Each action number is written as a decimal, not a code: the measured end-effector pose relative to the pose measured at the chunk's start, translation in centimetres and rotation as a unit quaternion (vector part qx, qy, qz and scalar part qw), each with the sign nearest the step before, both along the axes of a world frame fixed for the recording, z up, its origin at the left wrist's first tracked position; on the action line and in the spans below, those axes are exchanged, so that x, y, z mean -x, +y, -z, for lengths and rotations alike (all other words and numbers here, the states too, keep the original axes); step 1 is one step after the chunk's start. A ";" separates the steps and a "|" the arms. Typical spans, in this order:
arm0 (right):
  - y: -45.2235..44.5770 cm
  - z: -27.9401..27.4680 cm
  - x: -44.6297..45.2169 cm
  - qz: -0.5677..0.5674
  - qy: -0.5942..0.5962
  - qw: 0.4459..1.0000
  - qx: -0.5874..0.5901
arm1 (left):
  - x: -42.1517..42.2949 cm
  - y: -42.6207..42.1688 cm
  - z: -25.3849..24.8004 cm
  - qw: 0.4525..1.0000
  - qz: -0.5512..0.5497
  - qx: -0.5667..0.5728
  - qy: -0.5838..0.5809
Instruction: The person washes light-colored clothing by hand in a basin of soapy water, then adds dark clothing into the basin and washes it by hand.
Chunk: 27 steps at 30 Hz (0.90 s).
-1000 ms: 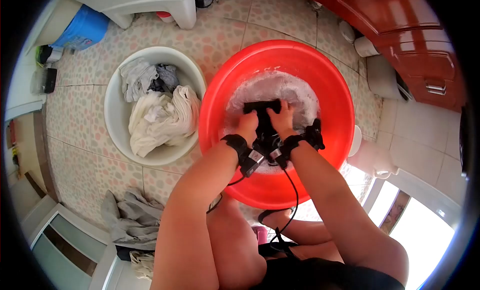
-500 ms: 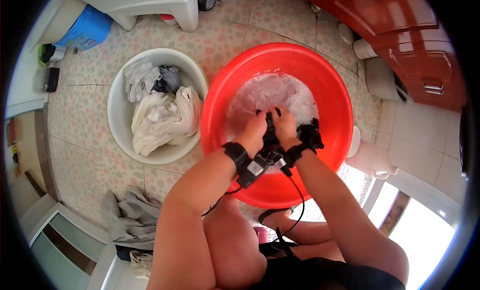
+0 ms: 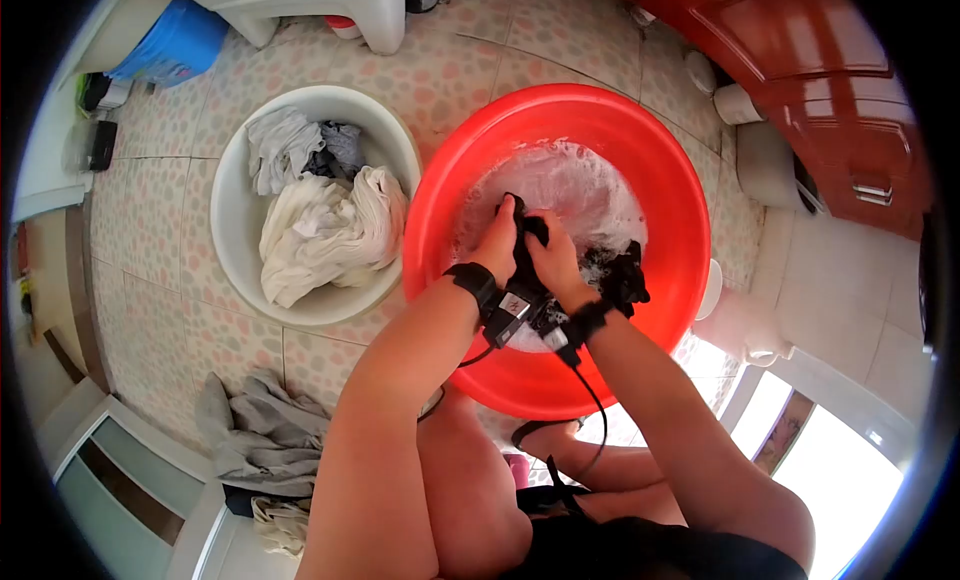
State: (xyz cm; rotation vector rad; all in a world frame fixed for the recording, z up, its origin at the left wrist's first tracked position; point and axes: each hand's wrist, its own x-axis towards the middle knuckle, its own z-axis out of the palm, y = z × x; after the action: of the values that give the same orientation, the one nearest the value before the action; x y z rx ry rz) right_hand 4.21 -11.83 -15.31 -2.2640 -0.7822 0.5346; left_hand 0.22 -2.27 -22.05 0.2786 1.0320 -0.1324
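Note:
Both of my hands are inside a large red basin (image 3: 660, 170) of foamy, soapy water (image 3: 560, 180). Dark wet cloth (image 3: 520, 245) is bunched between them, and its exact kind is hard to make out. My left hand (image 3: 497, 250) is closed on the left part of this black cloth. Close beside it, my right hand (image 3: 555, 255) grips the cloth from the right. More black cloth (image 3: 626, 278) lies at the basin's right side, near my right wrist. Straps with small boxes and cables sit on both wrists.
To the left stands a white basin (image 3: 228, 220) with cream cloth (image 3: 335, 230) and grey cloth (image 3: 283, 150). Grey garments (image 3: 260, 435) lie at lower left. A blue bucket (image 3: 175, 42) is at upper left, red cabinets (image 3: 790, 40) at upper right.
My hands have shifted slightly and moved a little apart, lifting some black cloth into view above the foam. More black cloth shows near my right wrist.

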 end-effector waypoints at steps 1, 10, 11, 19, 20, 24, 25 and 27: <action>0.8 -2.4 1.0 -0.003 0.001 1.000 -0.001 | 0.6 0.6 -1.0 1.000 -0.003 -0.001 0.001; 1.6 -5.0 0.6 0.027 -0.154 0.988 0.010 | 1.8 -0.5 -8.4 0.993 -0.022 -0.005 -0.116; 1.3 -4.1 -0.3 0.029 -0.154 0.988 0.009 | 1.7 -0.6 -8.4 0.997 -0.036 0.018 -0.068; -1.0 1.3 -3.5 0.194 -0.040 0.973 0.118 | 2.0 -0.2 -4.4 0.956 0.136 -0.235 0.111; -0.6 2.1 -3.0 0.237 -0.026 0.956 0.174 | 2.0 -0.4 -4.5 0.961 0.118 -0.228 0.098; 0.4 2.0 -0.1 0.141 0.004 0.986 0.085 | 1.3 -0.1 -3.0 0.998 0.011 -0.029 0.054; 0.8 1.4 0.6 0.059 0.021 0.997 -0.041 | 1.4 0.5 -4.2 0.999 0.011 -0.033 0.023; 1.6 -1.6 2.4 0.085 0.054 0.990 -0.098 | 2.0 1.6 -5.9 0.999 0.007 -0.037 -0.006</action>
State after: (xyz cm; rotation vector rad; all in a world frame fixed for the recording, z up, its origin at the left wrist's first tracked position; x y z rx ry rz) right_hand 1.77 -10.27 -13.72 -2.0776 -0.5568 0.4749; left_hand -1.77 -0.63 -16.10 0.3533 1.0242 -0.1046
